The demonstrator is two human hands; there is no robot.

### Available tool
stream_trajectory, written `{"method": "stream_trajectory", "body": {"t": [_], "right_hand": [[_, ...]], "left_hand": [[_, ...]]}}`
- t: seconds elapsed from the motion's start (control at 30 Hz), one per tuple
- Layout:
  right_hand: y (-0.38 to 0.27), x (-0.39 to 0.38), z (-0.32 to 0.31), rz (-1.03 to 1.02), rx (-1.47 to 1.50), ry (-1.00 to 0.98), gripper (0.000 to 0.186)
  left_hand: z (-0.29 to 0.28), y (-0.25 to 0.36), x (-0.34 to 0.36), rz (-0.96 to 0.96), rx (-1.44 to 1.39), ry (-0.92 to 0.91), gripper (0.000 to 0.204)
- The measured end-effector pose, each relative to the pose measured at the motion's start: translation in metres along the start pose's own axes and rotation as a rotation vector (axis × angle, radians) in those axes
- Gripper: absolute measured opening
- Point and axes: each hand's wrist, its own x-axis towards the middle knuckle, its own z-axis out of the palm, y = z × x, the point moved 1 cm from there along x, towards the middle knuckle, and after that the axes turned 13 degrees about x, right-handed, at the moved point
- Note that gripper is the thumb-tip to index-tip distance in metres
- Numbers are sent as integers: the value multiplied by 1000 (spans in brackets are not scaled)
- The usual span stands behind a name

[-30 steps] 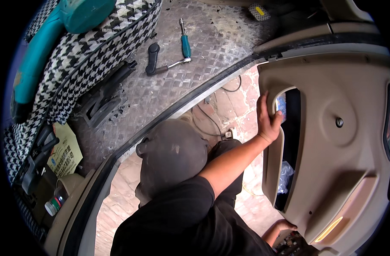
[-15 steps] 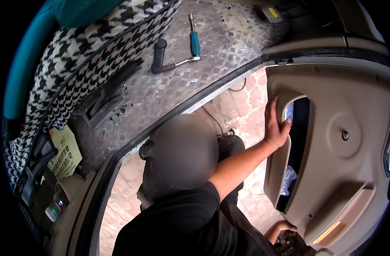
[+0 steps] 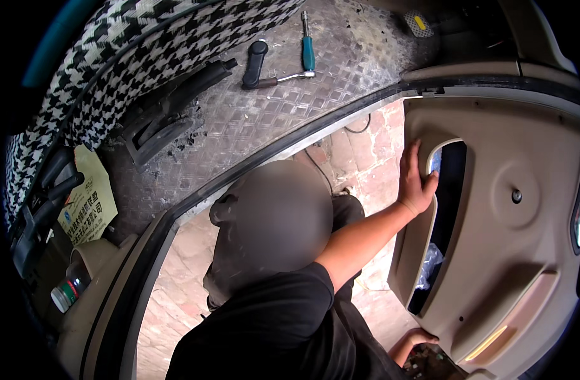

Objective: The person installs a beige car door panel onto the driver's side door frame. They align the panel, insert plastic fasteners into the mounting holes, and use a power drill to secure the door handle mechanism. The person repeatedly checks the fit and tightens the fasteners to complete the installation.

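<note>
At the right is a large beige door panel (image 3: 486, 133) with a pocket, a recessed armrest and a small spindle. My left hand (image 3: 419, 180), its arm reaching across from a black sleeve, grips the pocket's raised rim. The fingers lie along the outer side; the thumb hooks over the edge. Low down, my right hand (image 3: 423, 337) has its fingers around the panel's lower corner, with the palm partly hidden. Inside the pocket are a crumpled clear plastic bag (image 3: 431, 261) and something blue. A blurred dark grey shape covers the middle of the view.
On the worn metal floor (image 3: 239, 136) lie a teal-handled socket driver (image 3: 309, 56), a ratchet wrench (image 3: 291, 77) and a black window crank (image 3: 256, 63). A houndstooth seat (image 3: 138, 69) stands at left, near yellow printed paper (image 3: 90, 196) and a bottle (image 3: 66, 293). Brick paving (image 3: 372, 145) shows outside the sill.
The view has shifted, so the tools and floor sit slightly higher and farther right in the picture. Both hands keep their places on the door panel, which looks almost unmoved.
</note>
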Motion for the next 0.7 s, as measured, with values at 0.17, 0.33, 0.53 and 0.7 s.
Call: {"method": "stream_trajectory", "body": {"t": [0.17,0.33,0.53,0.7], "right_hand": [[-21,-21,25,176,227,299,61],[-21,-20,10,170,116,120,57],[-26,-20,12,160,106,164,65],[-34,-31,42,178,117,192,83]], "left_hand": [[-1,0,-4,-2,22,-38,85],[-2,-2,-4,7,29,-39,85],[-1,-1,-3,-8,11,-38,86],[-2,5,-1,12,30,-29,81]]}}
